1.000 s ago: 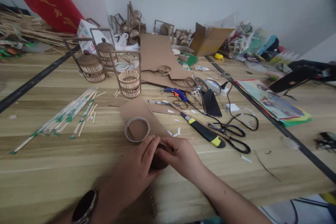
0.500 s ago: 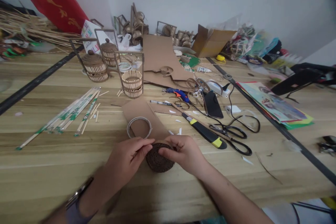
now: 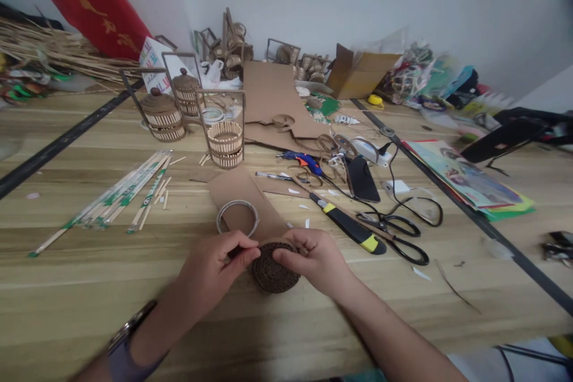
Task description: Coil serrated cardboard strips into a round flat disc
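Between my hands, above the wooden table (image 3: 215, 334), is a round coil of brown corrugated cardboard strip (image 3: 274, 271), its spiral face turned up towards me. My right hand (image 3: 316, 259) grips the coil from the right, thumb on its face and fingers round the far edge. My left hand (image 3: 224, 265) is closed in a pinch at the coil's upper left rim, thumb and forefinger together; what lies between the fingertips is too small to make out. Just beyond stands a tape ring (image 3: 237, 219) resting partly on a cardboard piece (image 3: 250, 191).
Right of my hands lie a utility knife (image 3: 349, 227), black-handled scissors (image 3: 409, 249), a phone (image 3: 363, 179) and a blue glue gun (image 3: 302, 161). Packaged chopsticks (image 3: 120, 191) are at left. Small stick buckets (image 3: 225, 143) with tall handles stand behind.
The coil has shifted slightly right and its face shows more. My left fingertips have drawn a little left along its rim; my right hand keeps its grip.
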`<state>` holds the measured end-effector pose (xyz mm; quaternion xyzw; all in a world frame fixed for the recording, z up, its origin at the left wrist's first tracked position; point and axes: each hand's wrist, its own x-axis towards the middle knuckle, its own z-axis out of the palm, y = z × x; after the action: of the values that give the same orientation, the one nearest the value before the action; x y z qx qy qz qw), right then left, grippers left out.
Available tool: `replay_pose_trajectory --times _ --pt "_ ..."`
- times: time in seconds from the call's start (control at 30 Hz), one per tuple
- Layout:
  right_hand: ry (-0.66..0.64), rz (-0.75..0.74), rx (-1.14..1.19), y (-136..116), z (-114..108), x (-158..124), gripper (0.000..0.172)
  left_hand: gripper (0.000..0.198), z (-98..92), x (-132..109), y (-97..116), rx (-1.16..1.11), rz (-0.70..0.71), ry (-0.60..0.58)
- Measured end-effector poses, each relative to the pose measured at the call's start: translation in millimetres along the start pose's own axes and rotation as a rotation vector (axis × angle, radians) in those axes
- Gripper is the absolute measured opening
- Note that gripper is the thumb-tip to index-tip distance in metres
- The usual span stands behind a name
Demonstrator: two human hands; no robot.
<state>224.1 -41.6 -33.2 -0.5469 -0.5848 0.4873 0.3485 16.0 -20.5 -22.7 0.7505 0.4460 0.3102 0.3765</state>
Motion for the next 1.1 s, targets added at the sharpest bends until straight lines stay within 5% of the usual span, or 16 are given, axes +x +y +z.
replay_pose_trajectory --times 0.7,1.1 --pt "-0.006 -0.013 -0.007 0 4 -1 0.033 0.03 12.9 -3 -9 -0.467 -0.301 -0.124" --pt "-0.136 -0.098 0.024 1 -5 4 0.066 0.029 9.3 -2 -1 -0.425 -0.335 -0.096"
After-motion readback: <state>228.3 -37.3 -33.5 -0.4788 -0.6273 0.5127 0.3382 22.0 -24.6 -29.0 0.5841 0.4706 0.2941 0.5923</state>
